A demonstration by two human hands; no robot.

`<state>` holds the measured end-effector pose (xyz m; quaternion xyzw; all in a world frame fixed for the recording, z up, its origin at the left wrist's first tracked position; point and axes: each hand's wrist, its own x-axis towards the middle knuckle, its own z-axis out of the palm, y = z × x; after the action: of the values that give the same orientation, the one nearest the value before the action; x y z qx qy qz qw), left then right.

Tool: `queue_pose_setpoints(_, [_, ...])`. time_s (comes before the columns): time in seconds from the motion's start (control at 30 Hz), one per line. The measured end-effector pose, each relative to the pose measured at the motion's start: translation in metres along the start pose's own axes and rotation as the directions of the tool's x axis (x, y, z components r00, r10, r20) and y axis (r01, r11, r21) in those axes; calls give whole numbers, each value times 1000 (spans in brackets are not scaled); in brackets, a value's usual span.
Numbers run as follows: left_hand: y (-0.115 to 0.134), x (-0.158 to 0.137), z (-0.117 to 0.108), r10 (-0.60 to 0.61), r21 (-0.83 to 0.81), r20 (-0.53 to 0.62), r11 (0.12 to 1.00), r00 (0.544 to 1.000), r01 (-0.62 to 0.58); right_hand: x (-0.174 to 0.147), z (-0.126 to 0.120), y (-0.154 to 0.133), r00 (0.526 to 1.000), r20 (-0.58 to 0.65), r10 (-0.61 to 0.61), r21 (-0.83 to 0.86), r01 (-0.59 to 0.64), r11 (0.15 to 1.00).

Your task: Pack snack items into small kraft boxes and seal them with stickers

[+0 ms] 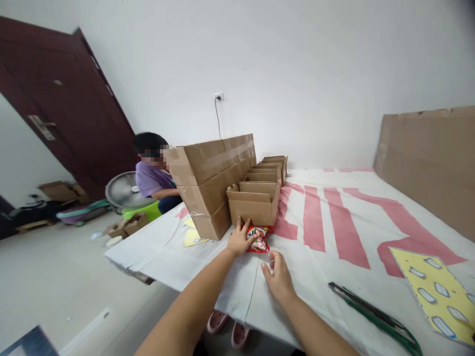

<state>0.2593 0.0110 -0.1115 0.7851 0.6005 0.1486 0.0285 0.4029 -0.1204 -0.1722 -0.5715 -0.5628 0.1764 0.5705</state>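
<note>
In the head view, a row of open-topped cardboard boxes (261, 187) stretches toward the white wall (315, 74), panels upright; I can't see what they contain. A taped cardboard stack (211, 183) stands alongside. The red packet (259, 240) lies just before the nearest box, with the left hand (239, 240) spread partly over it. The right hand (280, 282) is near the packet's corner, fingers loosely curled, thumb apart. On the white sheet (315, 267) with its red markings lie a green cutter (386, 319) and a yellow card (451, 294). Beyond the stack, someone in purple (148, 179) sits near a fan (124, 192) and a dark door (67, 99).
</note>
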Motion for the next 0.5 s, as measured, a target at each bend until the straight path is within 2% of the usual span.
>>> queue_pose_setpoints(0.17, [-2, 9, 2, 13, -9, -24, 1000, 1000, -13, 2, -1, 0, 999, 25, 44, 11, -45, 999])
queue_pose_setpoints(0.33, [0, -6, 9, 41, -7, -108, 999, 993, -42, 4, -3, 0, 999, 32, 43, 43, -44, 998])
queue_pose_setpoints(0.5, [-2, -18, 3, 159, 10, -190, 987, 969, -160, 6, -6, -1, 998, 44, 43, 46, -45, 998])
